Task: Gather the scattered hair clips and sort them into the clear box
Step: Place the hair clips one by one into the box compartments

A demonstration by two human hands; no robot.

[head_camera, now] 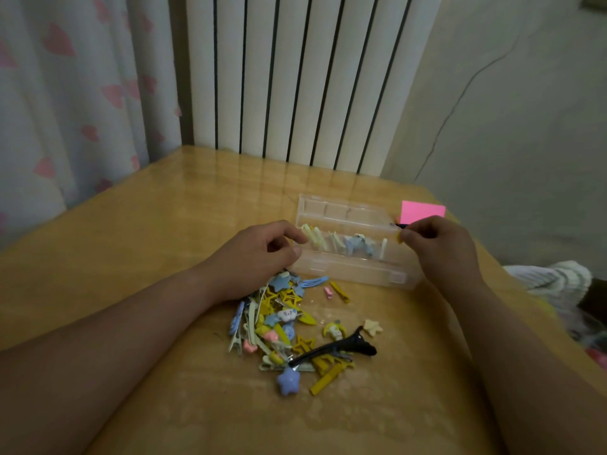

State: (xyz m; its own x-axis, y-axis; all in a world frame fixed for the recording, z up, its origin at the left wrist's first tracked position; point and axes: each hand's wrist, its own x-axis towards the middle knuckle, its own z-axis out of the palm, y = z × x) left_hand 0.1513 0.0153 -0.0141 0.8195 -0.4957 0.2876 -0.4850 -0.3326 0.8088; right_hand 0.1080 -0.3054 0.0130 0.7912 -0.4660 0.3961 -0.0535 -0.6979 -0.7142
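The clear box (348, 211) lies open on the wooden table (164, 224), with pale yellow and blue clips standing in its middle row. My left hand (259, 257) rests at the box's left end, fingers curled against its edge, holding nothing that I can see. My right hand (440, 244) pinches a small yellow clip (398, 238) at the box's right end. A pile of scattered hair clips (279, 326) lies in front of the box. It includes a long black clip (335, 349) and a purple star clip (288, 381).
A pink sticky pad (422, 210) sits just behind the box's right end. A white radiator (295, 77) and a heart-print curtain (65, 93) stand behind the table. Folded cloth (551, 277) lies off the table's right edge.
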